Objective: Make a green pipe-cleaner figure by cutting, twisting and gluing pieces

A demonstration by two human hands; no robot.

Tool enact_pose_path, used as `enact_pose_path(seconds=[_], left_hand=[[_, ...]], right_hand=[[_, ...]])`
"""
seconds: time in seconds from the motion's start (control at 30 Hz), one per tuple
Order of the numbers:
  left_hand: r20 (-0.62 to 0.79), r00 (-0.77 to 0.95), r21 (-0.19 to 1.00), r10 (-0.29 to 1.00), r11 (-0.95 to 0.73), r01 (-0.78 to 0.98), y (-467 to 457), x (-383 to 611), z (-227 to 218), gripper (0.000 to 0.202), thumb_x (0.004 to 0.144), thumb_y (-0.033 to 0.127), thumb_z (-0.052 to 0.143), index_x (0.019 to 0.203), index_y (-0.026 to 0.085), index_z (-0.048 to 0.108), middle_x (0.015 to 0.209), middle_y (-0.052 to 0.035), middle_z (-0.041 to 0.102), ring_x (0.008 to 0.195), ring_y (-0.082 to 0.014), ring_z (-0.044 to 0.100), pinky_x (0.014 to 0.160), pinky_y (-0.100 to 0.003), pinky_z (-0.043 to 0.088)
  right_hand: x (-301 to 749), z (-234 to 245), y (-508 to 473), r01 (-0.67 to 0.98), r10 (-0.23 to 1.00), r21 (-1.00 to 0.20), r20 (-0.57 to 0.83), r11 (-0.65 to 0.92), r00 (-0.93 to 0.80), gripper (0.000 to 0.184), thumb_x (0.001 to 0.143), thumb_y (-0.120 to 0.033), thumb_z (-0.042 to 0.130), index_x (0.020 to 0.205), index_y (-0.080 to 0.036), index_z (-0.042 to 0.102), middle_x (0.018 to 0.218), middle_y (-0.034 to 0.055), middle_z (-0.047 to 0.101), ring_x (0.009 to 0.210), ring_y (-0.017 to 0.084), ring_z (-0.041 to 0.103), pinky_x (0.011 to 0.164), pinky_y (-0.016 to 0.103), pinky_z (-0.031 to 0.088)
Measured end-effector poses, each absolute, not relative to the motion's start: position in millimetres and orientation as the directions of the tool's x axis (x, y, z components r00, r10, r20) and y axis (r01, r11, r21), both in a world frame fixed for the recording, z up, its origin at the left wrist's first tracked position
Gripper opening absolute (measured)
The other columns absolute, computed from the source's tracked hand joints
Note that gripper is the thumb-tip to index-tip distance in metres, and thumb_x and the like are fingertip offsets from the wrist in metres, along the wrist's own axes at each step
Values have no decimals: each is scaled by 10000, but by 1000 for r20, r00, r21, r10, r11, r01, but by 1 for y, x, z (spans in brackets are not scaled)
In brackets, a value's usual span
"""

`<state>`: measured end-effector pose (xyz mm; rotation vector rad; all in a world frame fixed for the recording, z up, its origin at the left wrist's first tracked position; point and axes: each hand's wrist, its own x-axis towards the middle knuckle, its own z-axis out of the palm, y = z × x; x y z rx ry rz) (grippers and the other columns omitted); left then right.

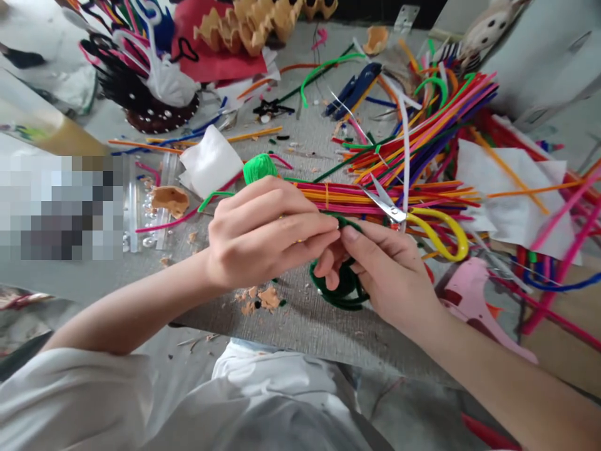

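Observation:
Over the front of the table, my left hand (267, 235) and my right hand (385, 263) meet at a dark green pipe cleaner (340, 282), which is bent into a loose coil. My right thumb and fingers pinch its upper part. The left fingertips are pressed together at the same spot, at the pipe cleaner's upper end. Part of the coil hangs below the right fingers, partly hidden by them. Just behind my left hand sits a bright green wound bundle (260, 169). Scissors with yellow handles (441, 235) lie beyond my right hand, blades apart.
Many coloured pipe cleaners (422, 138) are heaped at the right, near a pink glue gun (474, 300). White tissue (211, 161) and a torn egg-carton piece (169, 200) lie left. Dark blue pliers (354, 91) and egg cartons (248, 25) are at the back. Brown scraps (263, 299) lie in front.

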<state>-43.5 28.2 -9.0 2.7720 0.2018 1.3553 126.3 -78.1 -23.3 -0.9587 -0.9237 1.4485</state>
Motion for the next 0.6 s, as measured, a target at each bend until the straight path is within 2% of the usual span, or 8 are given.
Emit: enact_pose_path(seconds=[0.17, 0.37, 0.6], left_hand=[[742, 642, 91, 195, -977, 191, 29, -43, -9, 68, 910, 293, 681, 904, 283, 748, 788, 19, 729, 746, -134, 697, 729, -295, 604], [863, 500, -11, 70, -987, 158, 31, -36, -17, 40, 836, 246, 747, 865, 240, 720, 745, 22, 708, 698, -122, 654, 664, -264, 581], [834, 512, 132, 206, -975, 177, 29, -32, -15, 35, 849, 276, 733, 825, 253, 724, 721, 19, 715, 677, -130, 664, 662, -282, 577]], right_hand=[[127, -24, -79, -355, 995, -932, -57, -81, -77, 242, 998, -394, 590, 870, -250, 736, 729, -25, 715, 594, 102, 640, 586, 244, 516], [128, -24, -79, -389, 994, -916, -64, -96, -93, 240, 1003, -377, 586, 867, -253, 740, 736, -23, 727, 598, 104, 635, 584, 241, 510], [131, -27, -77, -410, 992, -906, -66, -105, -108, 240, 1017, -335, 575, 911, -267, 779, 740, -25, 725, 610, 85, 636, 601, 213, 507]])
